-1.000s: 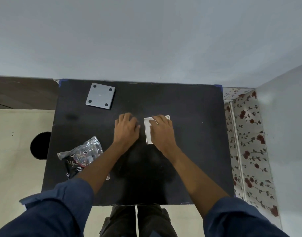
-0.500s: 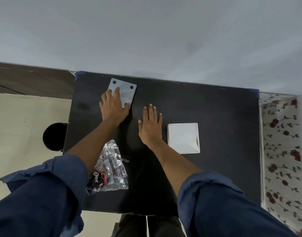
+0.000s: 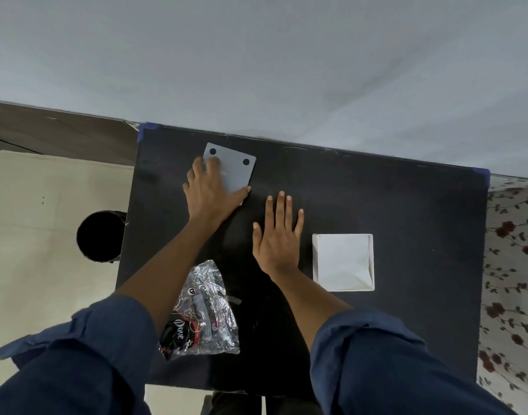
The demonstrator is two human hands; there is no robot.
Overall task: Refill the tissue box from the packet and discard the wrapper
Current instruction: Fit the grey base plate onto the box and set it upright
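Note:
A white square tissue box stands open on the right of the black table, with white tissues filling it. A flat grey lid with round holes lies at the far left. My left hand covers its near left part, fingers on top and thumb hooked at its near edge. My right hand rests flat on the table just left of the box, fingers spread, apart from it. The crumpled clear wrapper lies near the front edge between my forearms.
A round black bin stands on the floor to the left of the table. A grey wall runs along the table's far edge. Flowered cloth hangs beyond the right edge.
My left hand left the box area and reached far left onto the grey lid. My right hand came off the box and now lies flat beside it.

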